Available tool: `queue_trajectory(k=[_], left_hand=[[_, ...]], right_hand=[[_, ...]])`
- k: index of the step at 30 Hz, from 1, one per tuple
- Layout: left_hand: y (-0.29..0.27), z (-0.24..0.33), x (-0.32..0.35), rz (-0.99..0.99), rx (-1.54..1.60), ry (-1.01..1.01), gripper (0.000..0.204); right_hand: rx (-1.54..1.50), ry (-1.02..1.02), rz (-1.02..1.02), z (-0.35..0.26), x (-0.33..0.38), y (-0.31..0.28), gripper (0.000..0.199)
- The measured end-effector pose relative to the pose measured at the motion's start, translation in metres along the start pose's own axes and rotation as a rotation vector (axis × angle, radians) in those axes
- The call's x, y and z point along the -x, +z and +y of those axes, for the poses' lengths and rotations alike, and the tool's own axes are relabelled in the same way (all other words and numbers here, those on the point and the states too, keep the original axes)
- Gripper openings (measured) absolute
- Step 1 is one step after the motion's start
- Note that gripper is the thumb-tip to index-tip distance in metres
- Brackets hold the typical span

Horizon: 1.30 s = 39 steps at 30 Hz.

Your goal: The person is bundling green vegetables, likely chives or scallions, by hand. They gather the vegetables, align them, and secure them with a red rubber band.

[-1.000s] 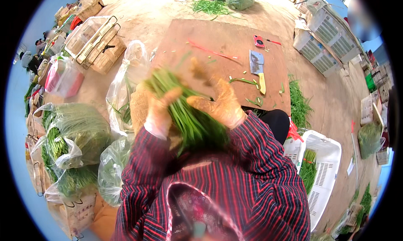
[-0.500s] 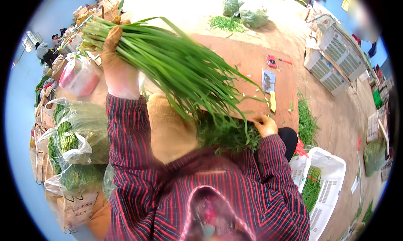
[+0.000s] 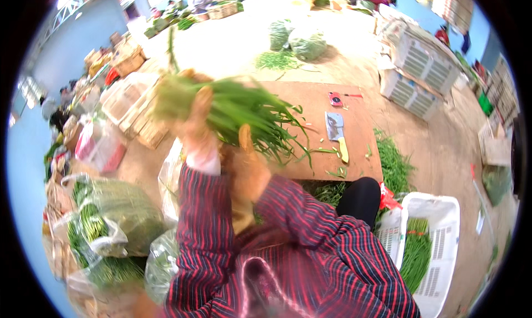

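Observation:
My left hand (image 3: 200, 121), in a soiled glove, is closed around the stem end of a bunch of garlic chives (image 3: 249, 104) held up over the board's near left corner. The long green leaves fan to the right and droop; the stem end is blurred. Close below the leaves is my right hand (image 3: 249, 165), smeared by motion. One of its fingers points up against the leaves, and its other fingers cannot be made out. On the brown board (image 3: 299, 171) lie a cleaver (image 3: 335, 130) with a pale yellow handle and a small red and black device (image 3: 335, 99).
A white crate (image 3: 443, 251) at my right holds tied chives (image 3: 417, 251). Loose greens (image 3: 390, 157) lie beside the board. Plastic bags of greens (image 3: 122, 212) stand at my left. Grey-white crates (image 3: 421, 68) are stacked far right, and filled bags (image 3: 307, 42) sit beyond the board.
My right hand has left the board's near edge and come up left to the leaves. The bunch, still in my left hand, has moved right and lower, and the view has shifted.

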State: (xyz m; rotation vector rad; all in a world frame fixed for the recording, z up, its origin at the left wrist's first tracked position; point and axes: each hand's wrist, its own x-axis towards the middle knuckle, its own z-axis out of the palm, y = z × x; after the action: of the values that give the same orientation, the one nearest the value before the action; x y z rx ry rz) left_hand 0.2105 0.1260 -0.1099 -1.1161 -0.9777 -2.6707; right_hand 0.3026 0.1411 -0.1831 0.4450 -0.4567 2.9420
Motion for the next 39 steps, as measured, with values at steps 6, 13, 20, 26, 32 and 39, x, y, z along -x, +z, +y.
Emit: queue_trajectory(k=[6, 13, 20, 26, 32, 39], left_hand=[[-0.028, 0.018, 0.025, 0.11, 0.13, -0.208, 0.049], [-0.054, 0.004, 0.046, 0.186, 0.259, -0.328, 0.039], [-0.092, -0.02, 0.084, 0.193, -0.238, -0.397, 0.049], [-0.13, -0.043, 0.11, 0.276, 0.427, -0.747, 0.046], [-0.125, -0.051, 0.096, 0.293, -0.366, -0.494, 0.071], [-0.005, -0.091, 0.022, -0.584, -0.461, -0.24, 0.094]], right_hand=[[-0.352, -0.336, -0.052, 0.002, -0.02, -0.001, 0.075], [-0.136, -0.466, 0.187, -0.063, -0.003, -0.075, 0.085], [-0.037, -0.636, 0.438, -0.104, 0.023, -0.116, 0.053], [0.009, -0.706, 0.662, -0.135, 0.024, -0.107, 0.045], [0.281, -0.83, 0.657, -0.181, 0.008, -0.045, 0.045], [0.856, -0.781, 0.412, -0.201, -0.017, -0.01, 0.042]])
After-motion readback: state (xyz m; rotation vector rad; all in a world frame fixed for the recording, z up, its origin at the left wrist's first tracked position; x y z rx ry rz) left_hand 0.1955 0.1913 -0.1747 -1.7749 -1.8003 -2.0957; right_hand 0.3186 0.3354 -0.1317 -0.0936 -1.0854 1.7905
